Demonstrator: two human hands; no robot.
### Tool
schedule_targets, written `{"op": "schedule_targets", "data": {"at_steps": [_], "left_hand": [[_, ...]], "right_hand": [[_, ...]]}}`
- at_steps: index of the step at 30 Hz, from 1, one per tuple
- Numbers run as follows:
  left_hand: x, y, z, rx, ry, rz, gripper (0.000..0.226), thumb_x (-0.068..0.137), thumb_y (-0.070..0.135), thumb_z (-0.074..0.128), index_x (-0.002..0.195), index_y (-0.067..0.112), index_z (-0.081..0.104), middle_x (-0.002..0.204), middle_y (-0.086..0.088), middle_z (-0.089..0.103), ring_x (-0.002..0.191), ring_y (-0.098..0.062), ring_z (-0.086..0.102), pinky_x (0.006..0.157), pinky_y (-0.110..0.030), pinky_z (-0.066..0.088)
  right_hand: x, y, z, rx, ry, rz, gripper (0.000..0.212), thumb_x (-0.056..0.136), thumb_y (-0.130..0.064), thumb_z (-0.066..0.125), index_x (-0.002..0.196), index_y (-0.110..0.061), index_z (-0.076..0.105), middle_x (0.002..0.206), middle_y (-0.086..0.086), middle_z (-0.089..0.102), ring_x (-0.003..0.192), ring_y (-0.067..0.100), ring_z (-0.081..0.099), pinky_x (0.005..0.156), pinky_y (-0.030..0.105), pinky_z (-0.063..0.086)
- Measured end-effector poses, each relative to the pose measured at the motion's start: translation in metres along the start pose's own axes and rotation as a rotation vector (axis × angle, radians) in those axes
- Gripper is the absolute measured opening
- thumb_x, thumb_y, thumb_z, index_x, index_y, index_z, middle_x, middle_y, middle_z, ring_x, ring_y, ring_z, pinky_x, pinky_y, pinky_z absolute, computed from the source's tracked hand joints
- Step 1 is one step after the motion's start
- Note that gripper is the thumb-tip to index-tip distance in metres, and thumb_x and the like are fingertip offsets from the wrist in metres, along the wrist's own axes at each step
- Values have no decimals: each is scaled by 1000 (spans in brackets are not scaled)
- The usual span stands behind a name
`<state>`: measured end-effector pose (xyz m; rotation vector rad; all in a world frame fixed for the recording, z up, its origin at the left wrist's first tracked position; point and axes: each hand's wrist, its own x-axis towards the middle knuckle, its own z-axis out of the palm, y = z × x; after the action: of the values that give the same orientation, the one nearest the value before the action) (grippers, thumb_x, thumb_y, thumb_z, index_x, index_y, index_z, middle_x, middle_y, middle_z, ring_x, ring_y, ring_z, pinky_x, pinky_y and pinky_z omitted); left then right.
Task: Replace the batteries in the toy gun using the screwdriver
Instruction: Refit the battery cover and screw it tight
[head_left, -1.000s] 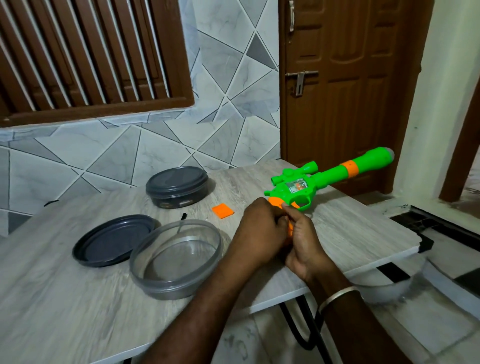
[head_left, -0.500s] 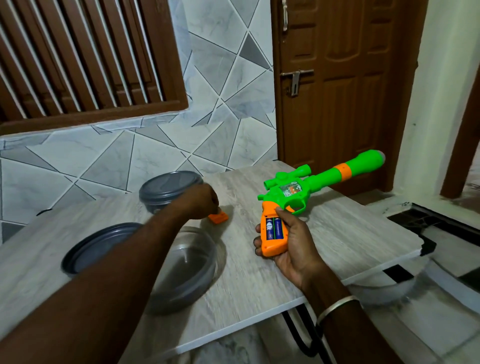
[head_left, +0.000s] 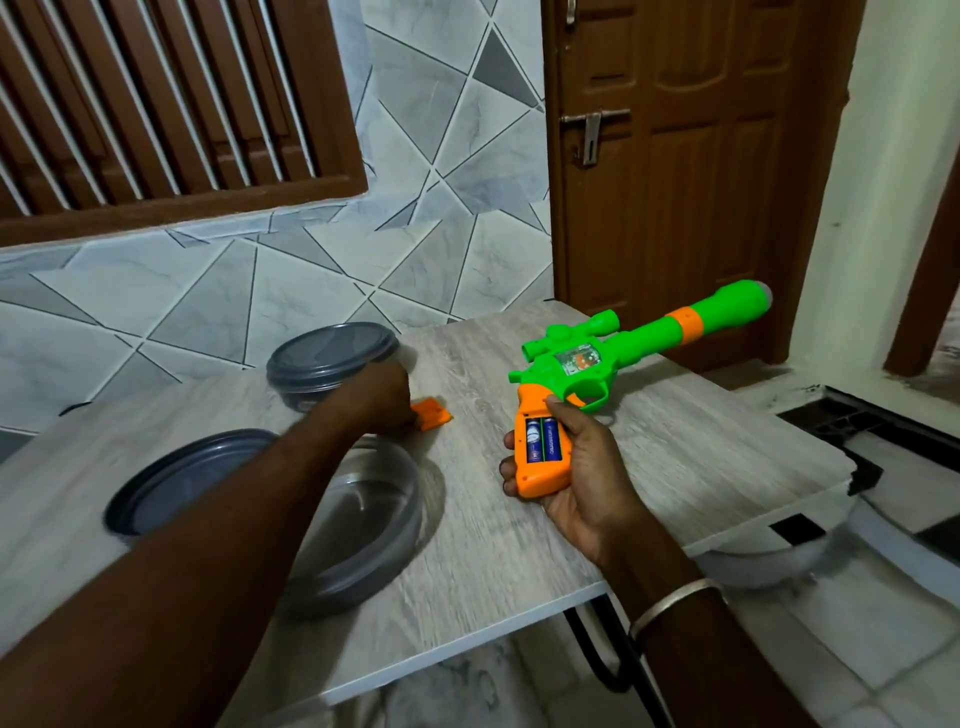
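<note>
Toy gun (head_left: 582, 364) is sitting in the right hand (head_left: 587, 483) over the right part of the desk (head_left: 685, 467), with the barrel pointing away and to the right. The right fingers (head_left: 510, 470) are wrapping round the orange grip from beneath, and the thumb is pressing on the grip's upper edge beside the trigger guard. The battery compartment in the grip is facing up and standing open, and two blue batteries (head_left: 543, 440) are lying in it side by side.

To the left, a clear round container (head_left: 395, 499) is standing on the desk without a lid, partly hidden by the left forearm. A dark round lid (head_left: 171, 483) is lying just beside it, further left. Beyond the container, the left hand (head_left: 379, 395) is reaching down onto the orange battery cover (head_left: 435, 414), which is lying on the desk well apart from the gun. The left fingers are curling downward against the cover's left edge. Their tips are hidden behind the hand, so it cannot be told whether they are pinching the cover or only touching it. Behind the left hand, a closed dark container (head_left: 327, 358) is standing near the far edge of the desk. A grey tiled wall (head_left: 441, 234) and a brown door (head_left: 675, 208) are rising beyond the desk.
</note>
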<state>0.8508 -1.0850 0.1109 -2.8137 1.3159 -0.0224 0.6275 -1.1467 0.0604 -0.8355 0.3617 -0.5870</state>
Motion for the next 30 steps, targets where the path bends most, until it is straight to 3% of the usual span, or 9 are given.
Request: {"op": "schedule_targets", "data": {"at_steps": [3,8,11,16,19,21,24,27,30], "left_hand": [[3,7,-1,45,24,16,49,88,42,73,114,1,71,112,-16,71,103,-28,67,84,-35,51],[5,25,-2,71,-4,116,53,91,29,72,140,16,57,133,-10,63,119,-26,60,96,-32,48],[7,28,1,111,-30,165,35,99,30,60,128,12,68,122,-12,70,110,-27,65,92,-32,51],[4,33,-2,163,-4,160,31,97,29,62,120,10,68,113,-12,69,101,-25,65,76,-31,49],[0,33,0,166,44,151,36,95,25,63,127,9,57,116,-15,64,99,-26,62,72,-30,45],[0,29,3,140,93,155,42,96,17,60,137,14,50,121,-16,62,105,-29,63,77,-34,52],[0,22,4,36,136,138,46,93,7,62,137,19,56,127,-12,64,108,-27,66,88,-36,57],[-6,25,-11,-249,249,96,31,88,6,71,117,15,68,113,-10,67,90,-24,68,69,-30,57],[-25,36,-34,-744,349,81,30,77,8,83,96,20,64,97,-11,67,77,-25,65,60,-31,54]], "right_hand": [[-1,-1,1,-1,-1,-1,40,101,-36,41,91,-1,58,73,13,59,48,23,57,43,27,49],[-3,-1,1,5,3,3,38,101,-36,42,95,-2,58,74,13,60,49,23,58,44,27,50],[-3,-1,1,6,4,8,39,101,-36,42,93,-2,58,74,13,60,49,23,57,44,27,49],[-2,-1,1,-4,4,11,39,101,-36,42,92,-2,58,73,12,61,51,23,57,45,27,49],[-3,-2,2,-7,8,11,39,101,-36,42,92,-2,59,72,12,61,51,23,57,44,27,49],[-5,-3,2,-5,11,12,39,101,-36,43,91,-2,59,72,12,61,50,23,57,44,27,49],[-7,-4,2,-13,15,11,38,101,-36,44,93,-2,59,73,13,61,50,22,58,45,26,49],[-6,-3,2,-16,-1,7,39,101,-37,44,92,-2,60,73,12,61,51,23,58,45,26,50],[-5,-2,1,-28,-5,-3,41,101,-38,43,92,-2,61,74,13,62,53,23,58,46,27,50]]}}
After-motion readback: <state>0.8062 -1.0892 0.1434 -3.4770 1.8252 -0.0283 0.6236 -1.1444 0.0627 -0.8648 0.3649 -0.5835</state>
